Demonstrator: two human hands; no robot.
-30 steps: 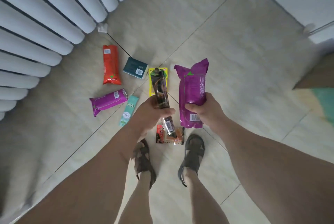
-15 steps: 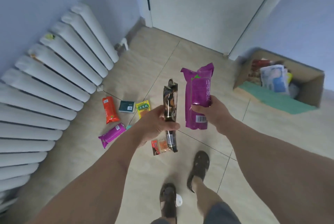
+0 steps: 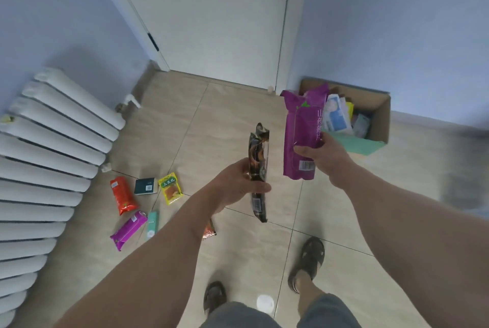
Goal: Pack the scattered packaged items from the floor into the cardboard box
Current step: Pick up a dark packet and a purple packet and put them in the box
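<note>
Bare forearms, no sleeves; grey shorts (image 3: 328,313); dark strappy sandals (image 3: 308,261).

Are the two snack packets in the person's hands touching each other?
Apart. The head view shows bare floor between the dark packet and the purple packet.

orange packet (image 3: 209,230) mostly hidden behind left forearm
</note>
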